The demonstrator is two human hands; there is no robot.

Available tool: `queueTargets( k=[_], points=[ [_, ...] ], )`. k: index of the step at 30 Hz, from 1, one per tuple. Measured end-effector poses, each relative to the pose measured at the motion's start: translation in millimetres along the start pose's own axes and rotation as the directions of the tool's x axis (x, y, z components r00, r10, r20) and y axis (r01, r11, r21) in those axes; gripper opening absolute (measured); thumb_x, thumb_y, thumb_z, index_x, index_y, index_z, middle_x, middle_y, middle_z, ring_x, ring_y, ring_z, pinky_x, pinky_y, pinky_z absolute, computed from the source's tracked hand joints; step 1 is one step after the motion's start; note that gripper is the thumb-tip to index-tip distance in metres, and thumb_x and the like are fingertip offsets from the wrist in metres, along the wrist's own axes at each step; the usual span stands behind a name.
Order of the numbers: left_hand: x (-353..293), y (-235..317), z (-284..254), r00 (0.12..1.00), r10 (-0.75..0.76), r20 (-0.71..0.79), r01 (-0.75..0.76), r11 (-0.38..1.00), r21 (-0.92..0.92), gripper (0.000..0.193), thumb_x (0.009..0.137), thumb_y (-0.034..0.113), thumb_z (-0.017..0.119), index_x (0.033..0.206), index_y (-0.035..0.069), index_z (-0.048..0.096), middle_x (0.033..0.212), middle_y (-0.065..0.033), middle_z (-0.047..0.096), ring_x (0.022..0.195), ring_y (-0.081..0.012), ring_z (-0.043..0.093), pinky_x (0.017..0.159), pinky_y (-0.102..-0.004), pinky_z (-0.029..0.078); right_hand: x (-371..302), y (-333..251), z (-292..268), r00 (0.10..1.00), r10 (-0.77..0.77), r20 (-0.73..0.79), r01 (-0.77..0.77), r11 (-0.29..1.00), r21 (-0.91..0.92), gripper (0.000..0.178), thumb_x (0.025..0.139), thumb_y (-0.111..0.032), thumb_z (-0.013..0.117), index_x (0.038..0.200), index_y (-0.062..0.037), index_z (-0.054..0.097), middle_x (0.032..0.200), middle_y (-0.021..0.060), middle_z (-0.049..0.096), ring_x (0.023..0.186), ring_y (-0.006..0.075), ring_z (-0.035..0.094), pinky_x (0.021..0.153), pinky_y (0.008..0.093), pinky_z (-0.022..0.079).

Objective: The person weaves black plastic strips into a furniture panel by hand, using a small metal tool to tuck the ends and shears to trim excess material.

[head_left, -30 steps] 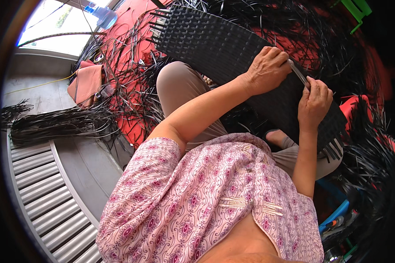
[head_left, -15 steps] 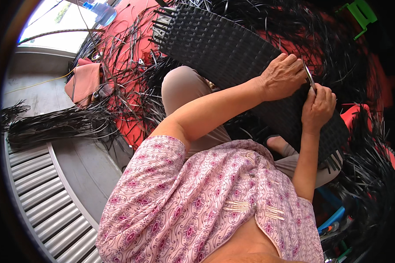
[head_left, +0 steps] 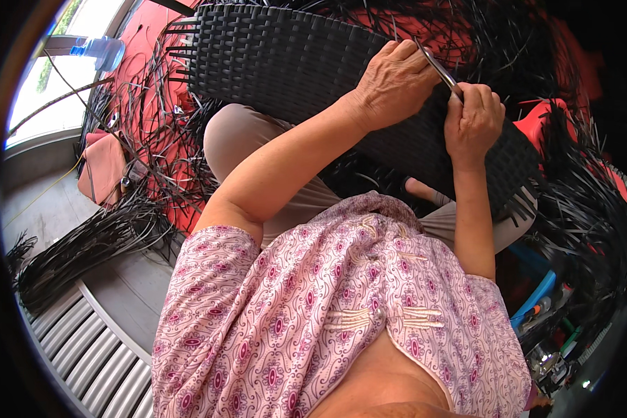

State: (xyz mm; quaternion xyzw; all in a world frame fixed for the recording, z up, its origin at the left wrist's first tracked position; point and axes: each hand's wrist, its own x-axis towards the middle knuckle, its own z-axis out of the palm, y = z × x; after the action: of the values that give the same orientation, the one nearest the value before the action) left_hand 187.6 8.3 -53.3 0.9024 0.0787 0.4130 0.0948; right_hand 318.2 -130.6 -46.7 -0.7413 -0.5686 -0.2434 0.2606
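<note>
A long dark panel woven from flat plastic strips (head_left: 279, 59) lies slantwise across my lap, with loose strip ends sticking out at both short ends. Around its far edge curl the fingers of my left hand (head_left: 400, 83), closed, with the fingertips partly hidden. My right hand (head_left: 475, 129) is closed over the panel on a slim, slightly curved metal tool (head_left: 439, 70). The tool's free end reaches up beside the left hand's fingers at the edge. Its grip end is hidden in the right hand.
Black strips are strewn over the red floor covering (head_left: 143, 66), heaped thickest at the right. A bundle of strips (head_left: 94, 244) lies at left, near a white slatted surface (head_left: 97, 355). A blue clear bottle (head_left: 104, 52), a pinkish cloth (head_left: 103, 167) and a blue curved object (head_left: 536, 299) are around me.
The view has shifted, so most things sit farther left in it. Both hands keep about the same place at the panel's edge, and the tool now slants more.
</note>
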Motion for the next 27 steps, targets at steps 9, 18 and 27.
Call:
queueTargets(
  k=[9,18,27],
  points=[
    [-14,7,-1,0.999,-0.009,0.035,0.009,1.0,0.001,0.024,0.079,0.009,0.078,0.102,0.01,0.072,0.1,-0.0057,0.063,0.094,-0.0263,0.059,0.084,-0.0398,0.048,-14,-5,-4,1.0,-0.011,0.007,0.011,1.0,0.017,0.009,0.091,-0.023,0.065,0.096,-0.0158,0.067,0.089,-0.0001,0.059,0.084,0.0223,0.059,0.078,0.0383,0.043],
    [-35,-12,-25,0.943,-0.297,-0.148,0.295,0.955,-0.038,0.032,0.089,0.007,0.074,0.12,0.009,0.068,0.124,-0.0103,0.062,0.117,-0.0315,0.058,0.102,-0.0446,0.044,18,-19,4,0.99,0.118,-0.08,-0.09,0.954,0.287,0.012,0.096,-0.013,0.062,0.102,-0.0078,0.071,0.097,0.0059,0.067,0.091,0.0279,0.065,0.084,0.0409,0.049],
    [-39,-51,-57,0.991,-0.13,0.019,0.123,0.973,0.196,0.034,0.091,0.018,0.073,0.124,0.012,0.068,0.124,-0.0053,0.064,0.118,-0.0275,0.058,0.102,-0.0436,0.042,36,-79,47,0.996,-0.061,-0.067,0.071,0.985,0.156,0.023,0.085,-0.014,0.07,0.107,-0.0086,0.072,0.102,0.0042,0.063,0.096,0.0262,0.059,0.086,0.0423,0.044]
  ],
)
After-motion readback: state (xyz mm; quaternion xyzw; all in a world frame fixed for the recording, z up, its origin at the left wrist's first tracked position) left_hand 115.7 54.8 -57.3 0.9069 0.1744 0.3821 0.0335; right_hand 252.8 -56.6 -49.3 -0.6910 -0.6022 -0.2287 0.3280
